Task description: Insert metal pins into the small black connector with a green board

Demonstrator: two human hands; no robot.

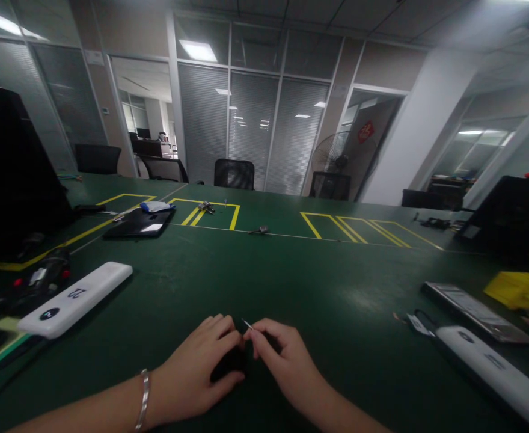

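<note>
My right hand (282,355) pinches a thin, pale, pointed rod (247,324) between thumb and fingertips, its tip sticking up and to the left. Its exact kind is too small to tell. Close beside it, my left hand (205,358) is curved low over the green table (291,282), fingers bent and thumb set apart. A very dark patch shows between that thumb and the fingers; whether it is a black object or shadow is unclear. The fingertips of both hands nearly meet. A silver bracelet (143,398) circles my left wrist.
At left lie a white power bank (82,297) marked 22 and a black flat case (139,222). To the right are another white power bank (494,373), a phone-like device (476,310) and a yellow object (519,290). Small metal parts (205,207) and a dark piece (261,230) sit further back.
</note>
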